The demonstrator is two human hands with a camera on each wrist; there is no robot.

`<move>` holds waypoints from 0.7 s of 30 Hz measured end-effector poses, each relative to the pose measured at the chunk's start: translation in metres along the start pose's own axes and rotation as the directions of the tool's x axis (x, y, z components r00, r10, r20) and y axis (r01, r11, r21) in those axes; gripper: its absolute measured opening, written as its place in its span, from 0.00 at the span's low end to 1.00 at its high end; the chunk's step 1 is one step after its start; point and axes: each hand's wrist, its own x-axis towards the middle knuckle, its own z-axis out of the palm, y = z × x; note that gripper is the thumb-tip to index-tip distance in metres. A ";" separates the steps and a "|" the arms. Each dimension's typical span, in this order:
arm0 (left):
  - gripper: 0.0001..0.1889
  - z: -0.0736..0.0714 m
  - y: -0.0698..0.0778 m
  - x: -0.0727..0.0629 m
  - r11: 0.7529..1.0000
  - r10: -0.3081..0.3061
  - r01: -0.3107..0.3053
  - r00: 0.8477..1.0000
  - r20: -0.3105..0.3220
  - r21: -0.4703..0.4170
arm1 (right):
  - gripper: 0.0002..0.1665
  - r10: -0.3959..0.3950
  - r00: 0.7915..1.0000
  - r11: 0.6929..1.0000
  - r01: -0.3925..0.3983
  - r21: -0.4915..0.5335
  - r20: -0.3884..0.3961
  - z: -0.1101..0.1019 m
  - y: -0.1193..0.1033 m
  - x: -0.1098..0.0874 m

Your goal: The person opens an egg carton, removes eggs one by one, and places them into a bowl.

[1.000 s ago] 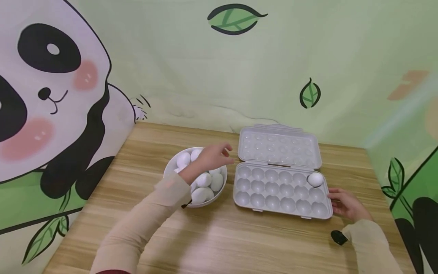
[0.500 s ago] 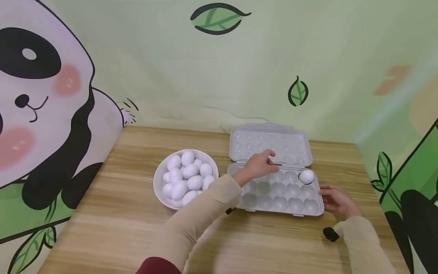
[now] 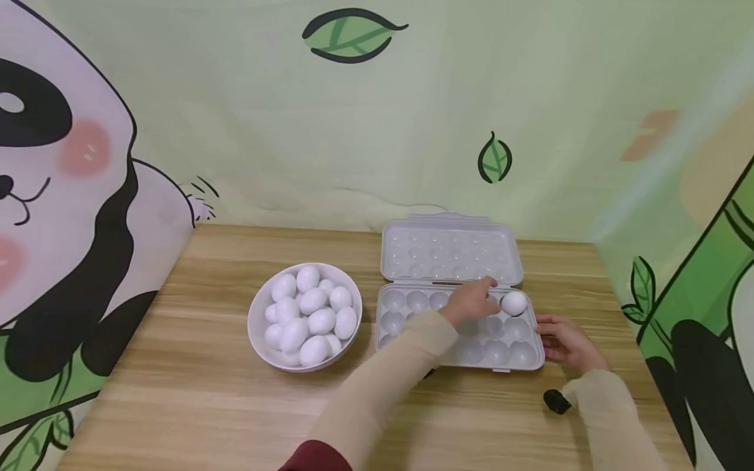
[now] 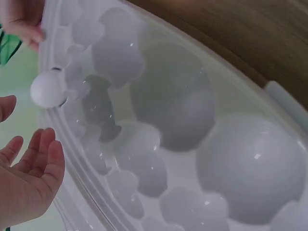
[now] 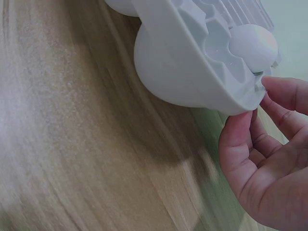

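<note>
A white plastic egg carton (image 3: 459, 356) lies opened out on the table, its hinged lid (image 3: 448, 252) laid back toward the wall. One white egg (image 3: 514, 303) sits in the far right cup; the other cups in view hold nothing. My left hand (image 3: 471, 302) is over the cups just left of that egg, fingers loosely bent. In the left wrist view a gap shows between its thumb and fingers, with nothing in it. My right hand (image 3: 568, 340) holds the carton's right end; in the right wrist view its fingertips pinch the rim (image 5: 240, 103).
A round white bowl (image 3: 257, 347) heaped with white eggs (image 3: 313, 299) stands left of the carton. The wooden table (image 3: 235, 418) meets a printed cloth wall (image 3: 283, 131) at the back. A black wrist device (image 3: 556, 401) is on the right sleeve.
My left hand has moved right, from above the bowl across the carton to beside the seated egg. The right hand stays on the carton's end. The head view has shifted to the right.
</note>
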 end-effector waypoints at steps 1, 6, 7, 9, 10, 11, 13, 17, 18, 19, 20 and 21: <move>0.27 0.002 0.003 0.001 1.000 0.000 0.000 1.000 0.003 0.029 | 0.13 -0.003 1.000 1.000 0.003 -0.001 0.000 0.000 0.000 0.000; 0.31 0.008 0.015 0.005 0.988 0.014 -0.013 1.000 -0.003 0.156 | 0.12 -0.028 0.999 1.000 0.028 -0.002 0.021 0.000 -0.001 0.002; 0.32 0.010 0.016 0.006 0.985 0.020 -0.019 1.000 -0.005 0.169 | 0.12 -0.027 1.000 1.000 0.027 0.000 0.016 0.000 -0.001 0.003; 0.32 0.014 0.019 0.008 0.980 0.039 -0.037 0.999 -0.010 0.196 | 0.14 -0.030 0.999 1.000 0.030 0.000 0.018 0.000 0.000 0.003; 0.32 0.017 0.020 0.009 0.978 0.044 -0.041 0.999 -0.011 0.205 | 0.16 -0.028 1.000 1.000 0.028 -0.002 0.015 0.000 0.000 0.003; 0.32 0.020 0.021 0.011 0.975 0.051 -0.048 0.999 -0.013 0.216 | 0.17 -0.025 1.000 1.000 0.025 -0.004 0.006 0.000 0.000 0.003; 0.32 0.026 0.022 0.013 0.974 0.052 -0.046 0.998 -0.019 0.220 | 0.19 -0.023 1.000 1.000 0.023 -0.006 0.002 -0.001 0.001 0.001; 0.30 0.036 0.024 0.019 0.975 0.049 -0.040 0.998 -0.036 0.219 | 0.17 -0.028 1.000 1.000 0.028 0.003 0.002 -0.001 0.002 0.000; 0.30 0.038 0.024 0.020 0.976 0.045 -0.035 0.998 -0.042 0.214 | 0.16 -0.031 1.000 0.999 0.031 0.009 0.003 -0.001 0.002 0.000; 0.30 0.040 0.024 0.021 0.977 0.041 -0.030 0.998 -0.047 0.212 | 0.15 -0.031 1.000 0.999 0.031 0.012 -0.004 -0.001 0.002 0.000; 0.30 0.041 0.025 0.022 0.977 0.039 -0.028 0.998 -0.048 0.211 | 0.14 -0.031 0.999 0.999 0.031 0.017 -0.009 -0.001 0.003 0.000; 0.30 0.042 0.025 0.023 0.977 0.036 -0.025 0.998 -0.047 0.211 | 0.14 -0.034 0.999 0.999 0.034 0.016 -0.007 -0.001 0.003 0.000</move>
